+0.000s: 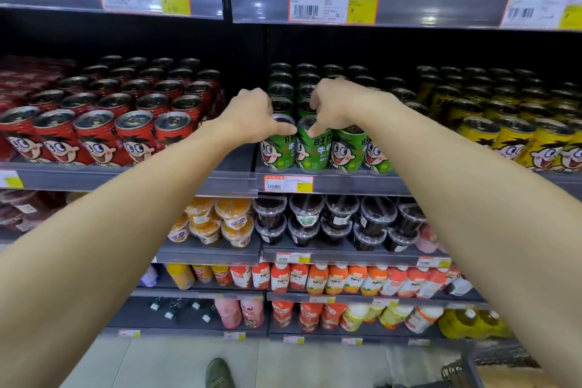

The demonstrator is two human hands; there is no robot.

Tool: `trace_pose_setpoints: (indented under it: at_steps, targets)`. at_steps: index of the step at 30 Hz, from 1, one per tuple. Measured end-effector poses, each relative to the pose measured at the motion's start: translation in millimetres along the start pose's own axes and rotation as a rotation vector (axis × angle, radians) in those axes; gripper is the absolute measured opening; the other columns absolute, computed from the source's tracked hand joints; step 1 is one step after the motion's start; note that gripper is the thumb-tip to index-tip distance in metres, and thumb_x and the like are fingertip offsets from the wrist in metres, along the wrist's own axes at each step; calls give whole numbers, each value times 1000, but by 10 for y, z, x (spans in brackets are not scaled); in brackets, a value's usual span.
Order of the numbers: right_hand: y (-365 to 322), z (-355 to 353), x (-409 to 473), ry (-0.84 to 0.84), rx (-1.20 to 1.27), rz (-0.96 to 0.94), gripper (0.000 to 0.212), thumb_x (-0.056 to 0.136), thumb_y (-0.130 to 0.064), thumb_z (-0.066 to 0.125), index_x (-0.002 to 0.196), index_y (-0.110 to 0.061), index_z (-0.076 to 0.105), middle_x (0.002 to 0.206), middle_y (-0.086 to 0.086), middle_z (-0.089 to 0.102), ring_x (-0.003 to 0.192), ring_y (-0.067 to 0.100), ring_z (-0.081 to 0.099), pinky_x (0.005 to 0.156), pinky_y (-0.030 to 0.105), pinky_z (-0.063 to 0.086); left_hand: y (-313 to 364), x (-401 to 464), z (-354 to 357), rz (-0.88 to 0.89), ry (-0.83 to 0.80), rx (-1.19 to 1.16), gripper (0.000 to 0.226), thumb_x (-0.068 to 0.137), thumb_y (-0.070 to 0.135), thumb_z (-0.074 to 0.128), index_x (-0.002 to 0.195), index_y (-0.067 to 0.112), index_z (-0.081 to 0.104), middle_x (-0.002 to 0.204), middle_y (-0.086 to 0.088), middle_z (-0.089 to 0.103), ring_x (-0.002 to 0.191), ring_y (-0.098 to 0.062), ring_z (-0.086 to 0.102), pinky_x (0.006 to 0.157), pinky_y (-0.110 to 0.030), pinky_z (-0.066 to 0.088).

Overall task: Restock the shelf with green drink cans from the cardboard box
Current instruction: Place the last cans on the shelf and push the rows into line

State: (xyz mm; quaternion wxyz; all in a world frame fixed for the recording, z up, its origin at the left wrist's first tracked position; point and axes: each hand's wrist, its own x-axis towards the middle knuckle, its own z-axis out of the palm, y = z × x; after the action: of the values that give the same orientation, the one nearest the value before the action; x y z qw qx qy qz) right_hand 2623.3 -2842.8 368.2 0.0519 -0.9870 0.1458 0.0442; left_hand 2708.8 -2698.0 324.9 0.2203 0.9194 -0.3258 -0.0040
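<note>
Head view: your left hand (252,113) and right hand (333,107) are each pinching a front-row green can (278,148) at its rim. Neighbours are crowding both grips; nudging one could be tipping cans off the shelf edge (346,184).

Both arms outstretched, left hand (252,113) and right hand (333,104) knuckles-up, fingers curled downward in a grip
</note>
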Motion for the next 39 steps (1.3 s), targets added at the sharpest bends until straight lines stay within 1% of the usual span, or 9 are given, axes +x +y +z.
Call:
trace_pose_setpoints:
  at_steps: [4, 10, 14, 18, 21, 24, 29, 35, 39]
  targets:
    - [-3, -56, -9, -49, -71, -72, 75, 80, -32, 81, 144, -15, 46, 134, 7, 59, 116, 28, 58, 96, 39, 49, 36, -13, 10, -37, 27, 81, 71, 66, 69, 74, 88, 3, 64, 92, -12, 65, 86, -27, 61, 72, -38, 53]
    - [-17, 19, 6, 68, -85, -24, 80, 75, -59, 76, 130, -6, 52, 129, 17, 53, 109, 34, 56, 84, 37, 50, -35, 63, -130, -4, -150, 5, 71, 72, 53, 80, 120, 3, 62, 118, -8, 65, 108, -24, 61, 95, -33, 49]
    - [-45, -2, 6, 28, -64, -25, 75, 77, -46, 81, 131, -4, 51, 129, 16, 56, 104, 32, 56, 78, 34, 46, -16, 91, -119, 28, -152, 61, 50, 74, 53, 78, 95, 11, 60, 98, -6, 61, 93, -21, 59, 95, -39, 51]
    - [-19, -7, 19, -10, -58, -41, 75, 76, -39, 84, 136, -6, 52, 124, 11, 62, 107, 30, 60, 81, 34, 49, -13, 81, -65, -18, -108, 29, 61, 70, 58, 78, 93, 3, 69, 97, -7, 68, 94, -23, 63, 83, -37, 54]
    - [-22, 6, 20, -20, -62, -66, 78, 77, -37, 83, 142, -11, 48, 129, 10, 60, 110, 29, 59, 83, 34, 48, 5, 74, -48, -41, -67, 52, 67, 62, 67, 78, 80, 6, 60, 86, -9, 64, 86, -25, 63, 66, -34, 49]
    - [-32, -10, 1, -3, -110, -77, 82, 78, -43, 80, 145, -11, 45, 134, 12, 56, 116, 31, 56, 87, 37, 48, 34, 61, -117, -31, -108, 81, 62, 65, 67, 76, 72, 9, 54, 80, -6, 59, 83, -24, 60, 63, -32, 46]
    - [21, 45, 15, 59, -49, -40, 81, 76, -53, 79, 137, -8, 49, 134, 17, 51, 113, 33, 55, 79, 34, 45, -10, 46, -155, 0, -142, 22, 63, 73, 50, 80, 114, 4, 67, 113, -8, 68, 104, -23, 62, 93, -35, 50]
    - [39, 46, -16, 59, -5, -54, 76, 77, -42, 82, 139, -13, 49, 133, 15, 51, 117, 33, 54, 90, 38, 48, -35, 52, -130, -20, -125, -10, 64, 71, 50, 81, 115, 6, 67, 115, -7, 66, 107, -22, 59, 90, -30, 47]
    - [16, 44, -22, 30, -20, -73, 75, 78, -37, 82, 141, -18, 46, 133, 13, 50, 118, 32, 53, 87, 38, 47, -22, 77, -132, -23, -154, 20, 65, 73, 50, 80, 119, 7, 64, 118, -8, 64, 107, -24, 60, 94, -35, 50]
